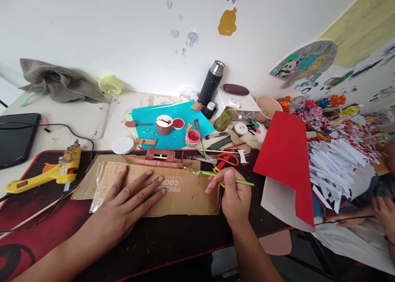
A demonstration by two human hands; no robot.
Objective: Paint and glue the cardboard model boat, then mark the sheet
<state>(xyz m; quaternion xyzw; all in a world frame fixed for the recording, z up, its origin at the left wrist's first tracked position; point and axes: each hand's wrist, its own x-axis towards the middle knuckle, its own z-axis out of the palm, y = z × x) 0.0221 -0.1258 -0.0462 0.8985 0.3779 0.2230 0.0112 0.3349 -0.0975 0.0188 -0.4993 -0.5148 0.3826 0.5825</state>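
My left hand [132, 201] lies flat with fingers spread on a piece of brown cardboard [191, 195]. In my right hand [234, 191] is a thin green paintbrush [222, 176], pinched between thumb and fingers. Its bristles are at the right end of a reddish painted stick [154, 162] along the cardboard's far edge; whether they touch it I cannot tell. Just behind the stick sits a small red-brown painted piece with a slot [160, 153]. Beyond that stand an open jar of red paint [193, 137] and a brown jar with white contents [164, 125] on turquoise paper [148, 113].
A yellow glue gun [58, 173] lies at left, near a black tablet-like object [18, 138]. Orange-handled scissors [226, 159] lie behind my right hand. Red card [284, 154] and white paper strips [333, 166] are at right, beside another person's hands [384, 212]. A black flask [211, 82] stands behind.
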